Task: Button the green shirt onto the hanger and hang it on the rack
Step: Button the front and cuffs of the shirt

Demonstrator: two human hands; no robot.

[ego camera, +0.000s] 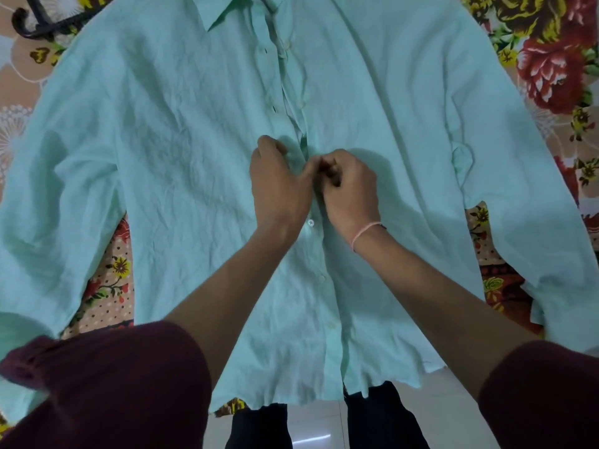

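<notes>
Pinching green shirt (181, 131) placket between left hand (278, 186) and right hand (351, 186).

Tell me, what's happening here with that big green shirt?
A person is buttoning a green shirt that lies spread flat on a flowered bedspread. Both the left hand and the right hand pinch the front placket about halfway up, working on a button there. The buttons below the hands look fastened; above them the front still gapes open. A dark hanger hook pokes out by the shirt's shoulder. No rack shows in this view.
</notes>
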